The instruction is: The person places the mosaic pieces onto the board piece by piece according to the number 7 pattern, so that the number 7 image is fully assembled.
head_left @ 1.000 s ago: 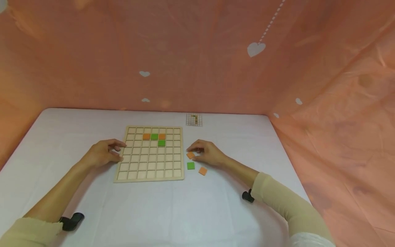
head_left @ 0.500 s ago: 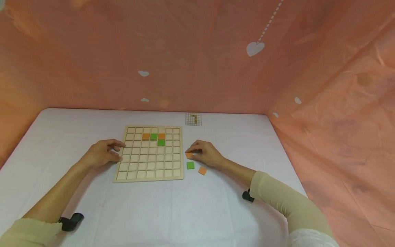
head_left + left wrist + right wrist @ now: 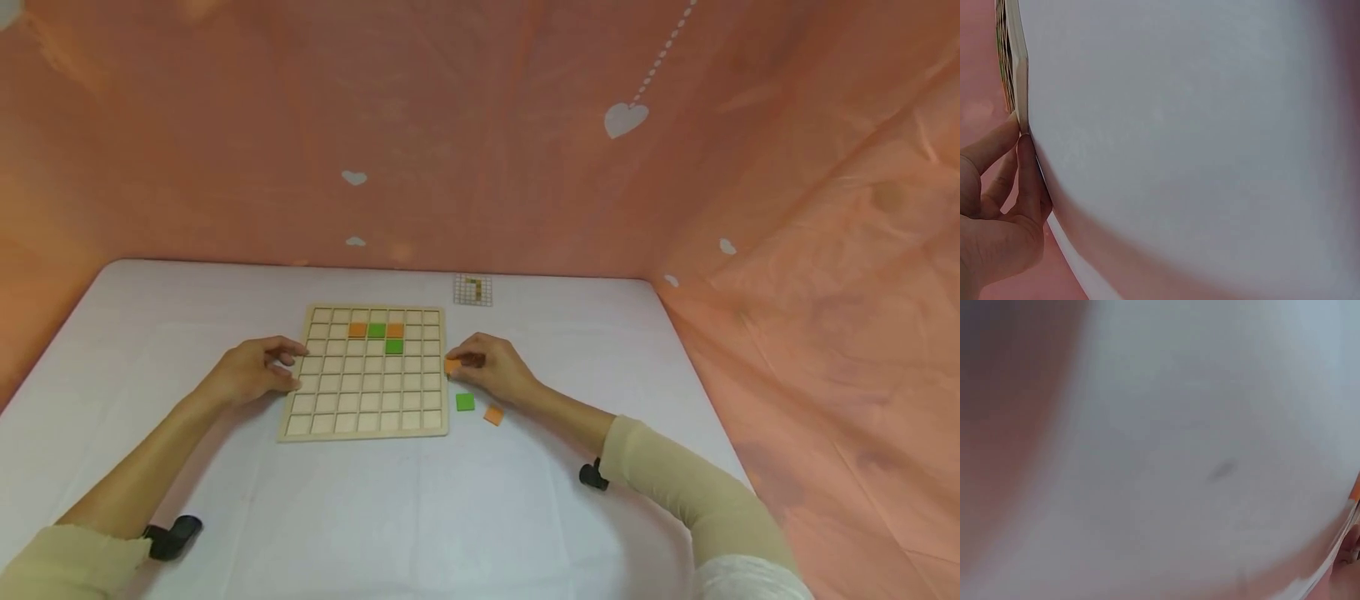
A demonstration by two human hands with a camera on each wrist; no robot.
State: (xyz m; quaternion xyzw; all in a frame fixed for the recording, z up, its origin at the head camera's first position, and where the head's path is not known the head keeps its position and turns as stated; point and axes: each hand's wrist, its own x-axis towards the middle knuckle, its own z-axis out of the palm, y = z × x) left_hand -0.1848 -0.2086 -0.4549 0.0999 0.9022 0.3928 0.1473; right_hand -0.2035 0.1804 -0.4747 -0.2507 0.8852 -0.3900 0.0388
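Observation:
A wooden grid board (image 3: 368,437) lies on the white table, with orange and green square tiles set in several of its upper cells. My left hand (image 3: 251,371) rests at the board's left edge, index fingertip and thumb touching the rim at two separate spots. In the left wrist view the fingertips of my left hand (image 3: 1007,187) meet the board's side (image 3: 1020,87). My right hand (image 3: 498,367) pinches an orange tile (image 3: 452,365) between thumb and fingers at the board's right edge. The right wrist view shows little of that hand.
Below my right hand lie a loose green tile (image 3: 465,402) and an orange tile (image 3: 493,415). A small pattern card (image 3: 473,290) with a printed grid sits near the table's far edge. Orange cloth (image 3: 480,167) with white hearts hangs behind and beside the table.
My right hand has taken hold of the orange tile, lifted it and moved it slightly left and away to the board's right edge. My left hand has stayed at the rim.

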